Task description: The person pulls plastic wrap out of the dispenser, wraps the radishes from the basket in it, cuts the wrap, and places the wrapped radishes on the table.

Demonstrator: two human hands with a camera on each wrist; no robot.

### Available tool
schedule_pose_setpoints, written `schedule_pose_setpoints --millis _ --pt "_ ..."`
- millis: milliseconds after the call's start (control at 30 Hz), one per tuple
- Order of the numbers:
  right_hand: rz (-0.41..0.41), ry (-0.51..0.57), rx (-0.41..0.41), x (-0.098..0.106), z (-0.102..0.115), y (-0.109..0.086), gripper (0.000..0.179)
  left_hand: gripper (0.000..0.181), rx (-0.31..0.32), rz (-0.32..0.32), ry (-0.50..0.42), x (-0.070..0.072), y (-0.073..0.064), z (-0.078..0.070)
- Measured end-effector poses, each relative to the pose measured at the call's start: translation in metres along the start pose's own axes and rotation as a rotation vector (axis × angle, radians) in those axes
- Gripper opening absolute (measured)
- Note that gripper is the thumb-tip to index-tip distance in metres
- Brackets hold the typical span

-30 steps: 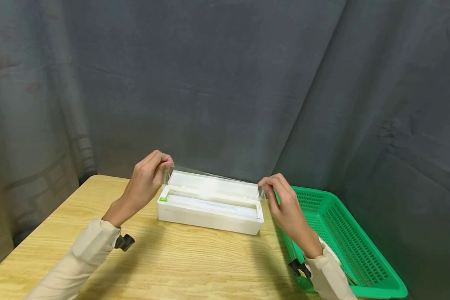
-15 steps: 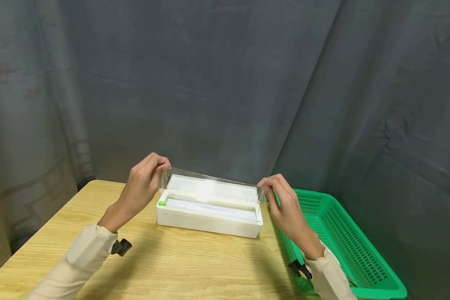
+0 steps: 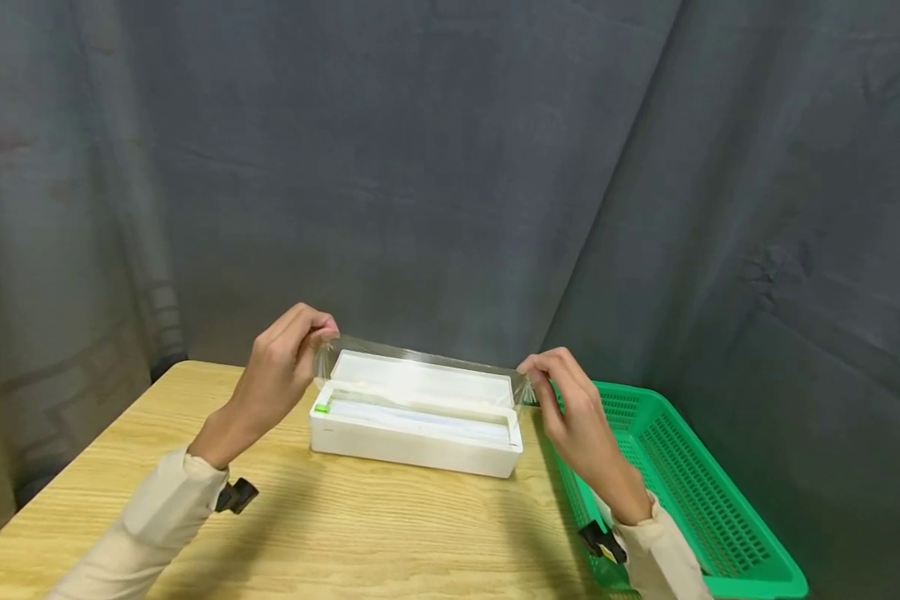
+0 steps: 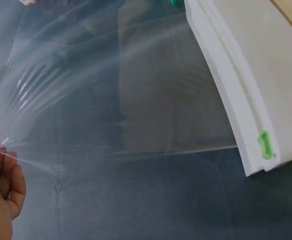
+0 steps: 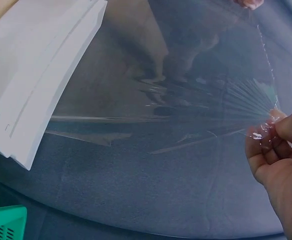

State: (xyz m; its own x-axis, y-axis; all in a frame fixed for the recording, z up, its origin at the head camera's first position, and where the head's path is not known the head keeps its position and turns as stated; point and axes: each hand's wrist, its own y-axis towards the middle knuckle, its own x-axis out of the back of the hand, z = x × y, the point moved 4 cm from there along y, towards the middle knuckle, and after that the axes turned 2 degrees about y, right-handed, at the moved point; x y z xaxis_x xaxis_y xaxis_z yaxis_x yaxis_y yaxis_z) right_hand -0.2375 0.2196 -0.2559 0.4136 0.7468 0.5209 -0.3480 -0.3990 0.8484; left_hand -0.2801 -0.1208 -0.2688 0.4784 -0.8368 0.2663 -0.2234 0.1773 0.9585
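Note:
A sheet of clear plastic wrap point(image 4: 85, 110) runs stretched from the white cling film dispenser box point(image 3: 416, 450), creased into fans near each hand. My left hand point(image 3: 277, 367) pinches one corner of its free edge, above the box's left end. The opposite corner is pinched by my right hand point(image 3: 573, 417), just beyond the box's right end. The dispenser stands on the table with its lid point(image 3: 423, 377) tilted up at the back. A green slider point(image 4: 266, 145) sits at its left end. In the right wrist view, the wrap point(image 5: 186, 100) bunches between thumb and fingers.
To the right stands a green perforated basket point(image 3: 750, 508), partly behind my right forearm. The wooden table point(image 3: 390, 533) carries the box near its far edge. A dark grey curtain point(image 3: 390, 167) hangs behind and along the sides.
My left hand has shifted slightly left, and the right has barely moved. Both hands keep their pinch. The wrap between them shows a little more clearly above the lid.

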Motion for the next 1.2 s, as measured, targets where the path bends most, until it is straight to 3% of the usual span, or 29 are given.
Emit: schedule_pose_setpoints --millis 100,300,600,867,1200 --pt "-0.005 -0.006 0.002 0.001 0.001 0.002 0.024 0.019 -0.006 -0.002 0.010 0.002 0.002 -0.001" --pt "-0.014 0.001 0.001 0.005 0.004 0.005 0.028 0.004 -0.008 -0.007 0.011 0.005 0.003 -0.005" --pt "-0.026 0.016 -0.009 0.012 0.006 0.009 0.028 0.027 -0.009 0.001 0.016 0.009 0.008 -0.012" --pt "-0.022 0.021 -0.021 0.014 0.008 0.009 0.026 0.026 -0.013 -0.055 0.002 0.011 0.007 -0.016" --pt "-0.042 -0.014 -0.029 0.017 0.012 0.010 0.024 0.028 0.001 -0.062 0.001 0.014 0.010 -0.023"
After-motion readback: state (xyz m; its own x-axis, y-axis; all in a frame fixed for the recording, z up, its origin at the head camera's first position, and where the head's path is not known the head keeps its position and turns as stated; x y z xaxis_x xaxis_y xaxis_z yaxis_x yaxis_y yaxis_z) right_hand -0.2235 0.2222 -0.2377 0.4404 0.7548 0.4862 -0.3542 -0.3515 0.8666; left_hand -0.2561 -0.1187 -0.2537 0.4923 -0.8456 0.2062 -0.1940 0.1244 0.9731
